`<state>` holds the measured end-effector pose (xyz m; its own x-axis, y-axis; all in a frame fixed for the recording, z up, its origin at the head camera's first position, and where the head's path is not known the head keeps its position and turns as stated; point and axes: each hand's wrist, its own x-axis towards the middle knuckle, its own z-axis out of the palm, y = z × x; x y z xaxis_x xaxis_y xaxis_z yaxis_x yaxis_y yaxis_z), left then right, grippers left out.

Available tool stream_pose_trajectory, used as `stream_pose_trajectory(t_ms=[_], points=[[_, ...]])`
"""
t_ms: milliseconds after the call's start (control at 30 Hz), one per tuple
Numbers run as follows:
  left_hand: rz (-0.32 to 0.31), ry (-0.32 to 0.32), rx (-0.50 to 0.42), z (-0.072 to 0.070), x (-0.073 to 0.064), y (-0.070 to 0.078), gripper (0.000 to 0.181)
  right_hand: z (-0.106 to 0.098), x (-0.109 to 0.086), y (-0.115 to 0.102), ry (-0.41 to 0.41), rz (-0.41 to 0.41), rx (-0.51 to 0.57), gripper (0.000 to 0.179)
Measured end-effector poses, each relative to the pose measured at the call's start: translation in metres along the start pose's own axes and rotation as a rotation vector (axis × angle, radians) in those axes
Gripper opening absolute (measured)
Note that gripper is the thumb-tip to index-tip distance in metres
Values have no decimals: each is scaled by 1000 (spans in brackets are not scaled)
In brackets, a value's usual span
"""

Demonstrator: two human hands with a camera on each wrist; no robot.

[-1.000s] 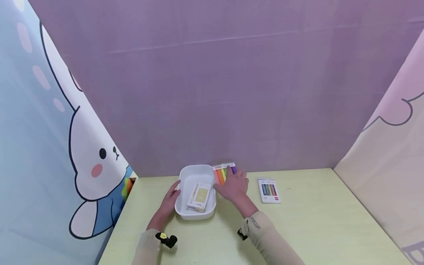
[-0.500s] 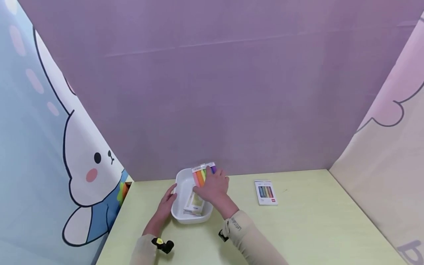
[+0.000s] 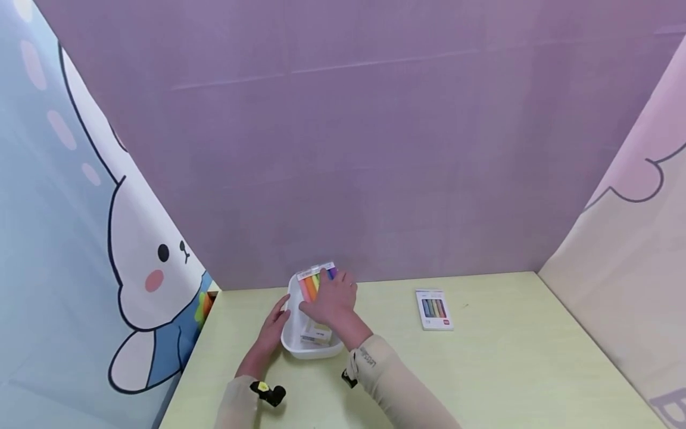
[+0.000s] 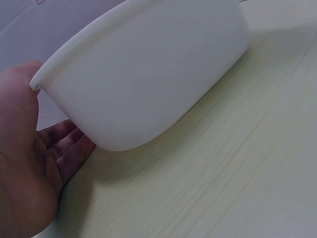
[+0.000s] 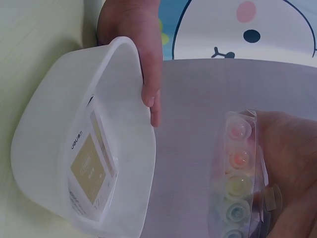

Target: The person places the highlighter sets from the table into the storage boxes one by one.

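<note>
Head view: we see the R hand (image 3: pixel 333 298) gripping the pack (image 3: pixel 309 288), pink-to-purple colours showing, over the far part of the tub (image 3: pixel 316 354). The L hand (image 3: pixel 272 325) is uncurled, fingers against the tub's L side. A gold box (image 3: pixel 317 333) lies in the tub's near part; a flat box (image 3: pixel 434 310) sits well to the R on the table (image 3: pixel 509 357).

L wrist view: we get the tub's outer wall up close, L hand at its rim & side.

R wrist view: we see the pack end-on, row of round ends, held in the R hand, apart from the tub; gold box inside the tub w/ its panel visible.
</note>
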<state>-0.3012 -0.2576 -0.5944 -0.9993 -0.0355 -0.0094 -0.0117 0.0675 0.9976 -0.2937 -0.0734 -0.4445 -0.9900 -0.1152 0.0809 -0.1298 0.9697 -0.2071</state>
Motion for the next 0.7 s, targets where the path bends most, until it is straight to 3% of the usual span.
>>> stream_pose_trajectory(t_ms=[367, 700], points=[[16, 21, 38, -1, 2, -3, 49, 8, 6, -9, 5, -20, -25, 101], [-14, 6, 26, -1, 3, -4, 51, 22, 10, -5, -11, 1, 93, 112]])
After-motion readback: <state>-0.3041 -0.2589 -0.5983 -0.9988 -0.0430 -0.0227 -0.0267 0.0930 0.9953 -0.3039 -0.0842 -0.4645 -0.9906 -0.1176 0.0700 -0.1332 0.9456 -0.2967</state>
